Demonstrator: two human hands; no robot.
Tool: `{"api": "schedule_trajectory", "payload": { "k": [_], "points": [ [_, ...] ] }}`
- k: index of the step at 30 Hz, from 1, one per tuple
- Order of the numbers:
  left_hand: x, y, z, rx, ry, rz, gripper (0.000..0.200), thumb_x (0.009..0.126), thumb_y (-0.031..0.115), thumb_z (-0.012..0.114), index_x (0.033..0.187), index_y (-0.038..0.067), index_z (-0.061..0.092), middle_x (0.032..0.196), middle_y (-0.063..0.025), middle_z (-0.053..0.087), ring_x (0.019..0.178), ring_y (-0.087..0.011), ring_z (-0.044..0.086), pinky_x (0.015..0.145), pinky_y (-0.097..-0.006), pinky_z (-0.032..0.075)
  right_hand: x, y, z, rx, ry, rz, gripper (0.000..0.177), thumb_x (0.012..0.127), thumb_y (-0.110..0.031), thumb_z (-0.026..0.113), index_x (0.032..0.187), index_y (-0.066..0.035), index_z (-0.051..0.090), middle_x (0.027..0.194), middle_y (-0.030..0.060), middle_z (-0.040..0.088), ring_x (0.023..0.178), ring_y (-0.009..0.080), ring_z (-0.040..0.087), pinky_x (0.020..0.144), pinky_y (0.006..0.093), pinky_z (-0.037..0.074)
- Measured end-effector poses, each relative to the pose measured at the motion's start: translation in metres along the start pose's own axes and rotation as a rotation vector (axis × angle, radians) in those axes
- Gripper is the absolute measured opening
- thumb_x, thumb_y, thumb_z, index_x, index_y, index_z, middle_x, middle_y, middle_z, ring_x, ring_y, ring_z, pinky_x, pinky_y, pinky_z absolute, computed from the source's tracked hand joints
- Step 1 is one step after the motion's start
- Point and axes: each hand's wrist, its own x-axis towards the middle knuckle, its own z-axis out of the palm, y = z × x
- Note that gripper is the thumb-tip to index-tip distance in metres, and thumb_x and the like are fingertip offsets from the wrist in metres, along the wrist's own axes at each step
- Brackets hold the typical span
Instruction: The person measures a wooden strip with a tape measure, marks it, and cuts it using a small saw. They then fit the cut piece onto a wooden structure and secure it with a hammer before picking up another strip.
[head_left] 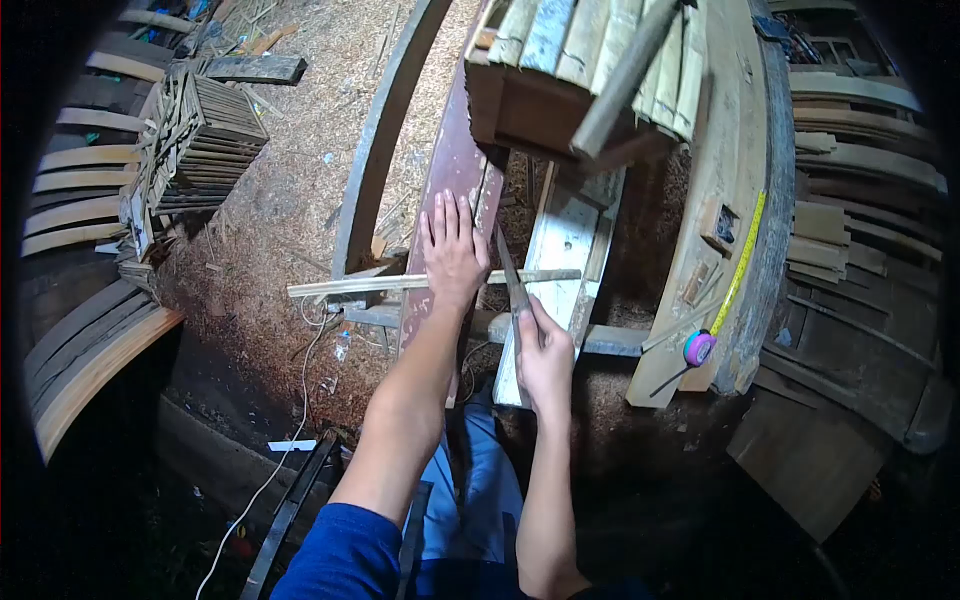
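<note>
My left hand (452, 250) lies flat, fingers spread, pressing a thin bamboo strip (340, 287) down onto a reddish-brown plank (455, 160). The strip runs left to right across the plank and a white board (555, 250). My right hand (545, 355) grips the handle of a knife (510, 275), whose blade points up and away, its edge against the strip just right of my left hand.
A bundle of split bamboo slats (590, 45) rests on a wooden box at the top. A pink tape measure (700, 347) with yellow tape extended lies on curved boards at right. A stack of slats (200, 145) stands at left on the sawdust floor. A white cable (280, 460) trails below.
</note>
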Motion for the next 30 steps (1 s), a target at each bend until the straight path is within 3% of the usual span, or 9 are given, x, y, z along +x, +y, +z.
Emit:
{"api": "schedule_trajectory", "payload": {
  "k": [7,9,10,13,14,22,26,29,30],
  "points": [
    [-0.018,-0.014,-0.007,-0.114,0.178,0.149,0.055,0.099,0.031,0.057,0.150,0.009,0.053,0.162,-0.0177,0.042,0.153,-0.0298,0.035,0.128,-0.0584,0.014,-0.028,0.081,0.026,0.166,0.132,-0.256,0.047,0.107,-0.018,0.060,0.145,0.010,0.054,0.133,0.0196,0.068,0.120,0.0169,0.062,0.104,0.0312,0.047],
    [-0.043,-0.024,-0.018,-0.176,0.033,0.378,0.051,0.101,0.036,0.058,0.145,0.011,0.059,0.160,-0.0154,0.045,0.153,-0.0278,0.036,0.128,-0.0587,0.011,-0.034,0.107,0.027,0.182,0.145,-0.306,0.047,0.107,-0.017,0.059,0.146,0.009,0.053,0.136,0.0192,0.067,0.121,0.0172,0.062,0.105,0.0317,0.047],
    [-0.054,-0.026,-0.024,-0.189,-0.009,0.385,0.041,0.099,0.031,0.065,0.135,0.010,0.067,0.159,-0.0139,0.048,0.153,-0.0290,0.036,0.128,-0.0563,0.012,-0.035,0.116,0.024,0.236,0.107,-0.316,0.049,0.107,-0.016,0.060,0.147,0.011,0.050,0.140,0.0213,0.063,0.125,0.0199,0.061,0.108,0.0329,0.046],
    [-0.081,-0.035,-0.034,-0.298,-0.094,0.413,0.032,0.098,0.027,0.067,0.124,0.010,0.072,0.159,-0.0132,0.048,0.153,-0.0290,0.036,0.128,-0.0572,0.012,-0.046,0.133,0.020,0.304,0.066,-0.314,0.051,0.107,-0.016,0.060,0.148,0.012,0.048,0.144,0.0240,0.060,0.130,0.0225,0.059,0.110,0.0340,0.045],
    [-0.086,-0.034,-0.035,-0.326,-0.069,0.425,0.022,0.095,0.023,0.071,0.111,0.009,0.074,0.155,-0.0121,0.052,0.150,-0.0286,0.040,0.127,-0.0581,0.014,-0.049,0.136,0.019,0.286,0.056,-0.302,0.051,0.106,-0.016,0.061,0.148,0.012,0.048,0.144,0.0238,0.060,0.131,0.0229,0.059,0.110,0.0340,0.045],
    [-0.089,-0.032,-0.037,-0.249,0.020,0.550,0.023,0.085,0.013,0.076,0.107,0.012,0.074,0.130,-0.0017,0.070,0.135,-0.0237,0.057,0.124,-0.0581,0.025,-0.070,0.121,0.008,0.194,0.069,-0.327,0.048,0.106,-0.018,0.060,0.146,0.009,0.052,0.139,0.0253,0.064,0.128,0.0255,0.063,0.107,0.0355,0.048],
    [-0.086,-0.029,-0.039,-0.196,0.098,0.568,0.025,0.083,0.011,0.076,0.107,0.011,0.074,0.125,-0.0026,0.072,0.132,-0.0259,0.058,0.122,-0.0562,0.030,-0.069,0.114,0.010,0.103,0.102,-0.346,0.047,0.107,-0.018,0.058,0.145,0.009,0.053,0.139,0.0260,0.064,0.127,0.0280,0.064,0.107,0.0363,0.049],
    [-0.097,-0.034,-0.025,-0.221,0.078,0.514,0.020,0.082,0.012,0.076,0.102,0.008,0.073,0.124,-0.0037,0.072,0.132,-0.0269,0.058,0.121,-0.0535,0.034,-0.072,0.110,0.020,0.046,0.117,-0.351,0.048,0.109,-0.017,0.055,0.147,0.012,0.050,0.137,0.0215,0.065,0.119,0.0191,0.063,0.104,0.0320,0.047],
    [-0.098,-0.033,-0.029,-0.277,0.079,0.480,0.016,0.086,0.014,0.076,0.098,0.005,0.070,0.135,-0.0089,0.068,0.137,-0.0295,0.055,0.121,-0.0527,0.034,-0.073,0.113,0.023,0.056,0.121,-0.375,0.049,0.109,-0.018,0.054,0.147,0.012,0.049,0.138,0.0224,0.065,0.120,0.0196,0.062,0.105,0.0326,0.047]
  ]
}}
